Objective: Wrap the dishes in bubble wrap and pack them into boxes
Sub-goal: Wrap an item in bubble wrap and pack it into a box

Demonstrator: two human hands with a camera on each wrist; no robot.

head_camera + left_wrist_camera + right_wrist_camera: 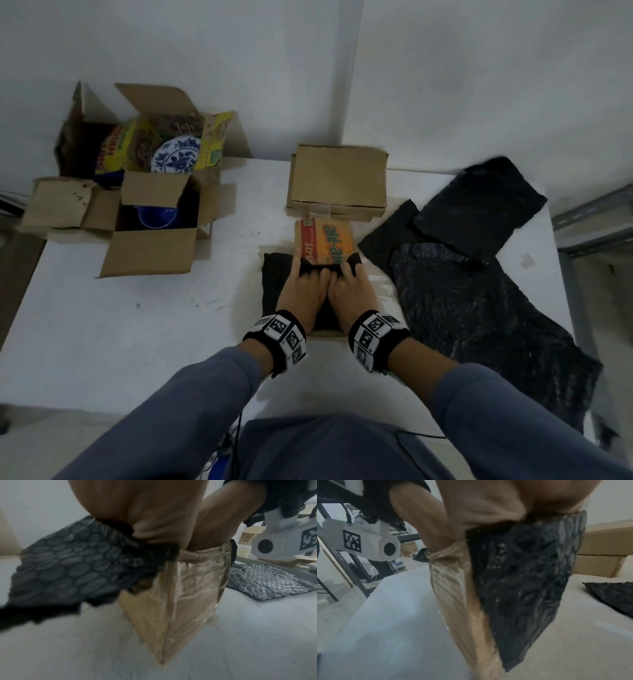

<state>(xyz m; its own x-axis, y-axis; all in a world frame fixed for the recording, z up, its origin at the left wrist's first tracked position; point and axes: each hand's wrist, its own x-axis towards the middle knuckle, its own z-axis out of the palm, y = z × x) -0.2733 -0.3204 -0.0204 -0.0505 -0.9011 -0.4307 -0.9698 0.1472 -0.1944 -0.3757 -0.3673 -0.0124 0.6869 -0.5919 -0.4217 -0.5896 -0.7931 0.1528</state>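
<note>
Hands [323, 287] pressing crinkly black bubble wrap [68, 566], taped cardboard box [180, 595]

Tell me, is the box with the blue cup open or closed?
Open. The box's flaps are spread outward, and the blue cup shows inside from above.

White table [102, 325] bearing the work. Behind it, a white wall [205, 44] forming a corner. Right of the table, a grey metal frame [589, 219]. At the table's near edge, black cables [236, 442] hang down.
</note>
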